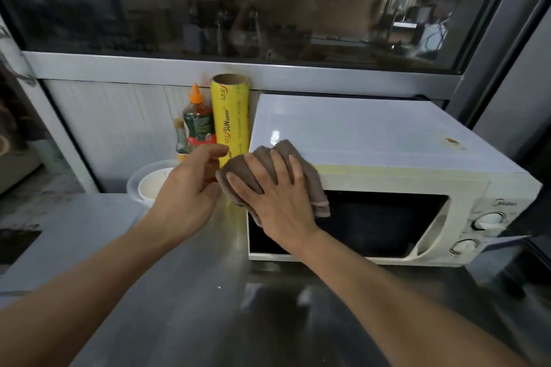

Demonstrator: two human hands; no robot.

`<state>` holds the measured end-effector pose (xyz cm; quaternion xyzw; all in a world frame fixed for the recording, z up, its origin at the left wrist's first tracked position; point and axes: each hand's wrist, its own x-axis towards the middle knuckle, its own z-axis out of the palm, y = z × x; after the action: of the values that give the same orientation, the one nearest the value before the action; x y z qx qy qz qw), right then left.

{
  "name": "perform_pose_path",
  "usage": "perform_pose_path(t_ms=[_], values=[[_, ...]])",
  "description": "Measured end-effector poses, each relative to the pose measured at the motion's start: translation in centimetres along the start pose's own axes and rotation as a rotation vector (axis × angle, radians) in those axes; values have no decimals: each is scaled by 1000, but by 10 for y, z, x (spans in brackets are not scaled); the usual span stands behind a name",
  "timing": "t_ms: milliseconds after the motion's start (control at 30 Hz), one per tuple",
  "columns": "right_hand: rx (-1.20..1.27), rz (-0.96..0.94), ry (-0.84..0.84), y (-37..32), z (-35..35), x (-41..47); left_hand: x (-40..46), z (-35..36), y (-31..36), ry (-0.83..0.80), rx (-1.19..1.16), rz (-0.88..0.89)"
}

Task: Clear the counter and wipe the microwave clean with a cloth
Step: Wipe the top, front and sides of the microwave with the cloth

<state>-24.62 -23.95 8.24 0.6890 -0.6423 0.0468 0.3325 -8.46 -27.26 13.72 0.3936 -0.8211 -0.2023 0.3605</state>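
A white microwave stands on the steel counter, its dark door window facing me. A brown cloth is draped over the microwave's top front left corner. My right hand lies flat on the cloth with fingers spread, pressing it against the corner. My left hand hovers just left of the cloth with fingers loosely curled, thumb near the cloth's edge, holding nothing that I can see.
A yellow roll of cling wrap stands upright against the microwave's left side. Beside it are a sauce bottle with an orange cap and a smaller bottle. A round plastic container sits behind my left hand. A window spans the back wall.
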Motion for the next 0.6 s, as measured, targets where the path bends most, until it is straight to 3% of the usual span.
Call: perform_pose_path(t_ms=[200,600], values=[[-107,-217,58,44,13,-24,0,13,8,-47,49,62],[-157,-166,78,172,23,-107,14,81,73,-106,125,286]])
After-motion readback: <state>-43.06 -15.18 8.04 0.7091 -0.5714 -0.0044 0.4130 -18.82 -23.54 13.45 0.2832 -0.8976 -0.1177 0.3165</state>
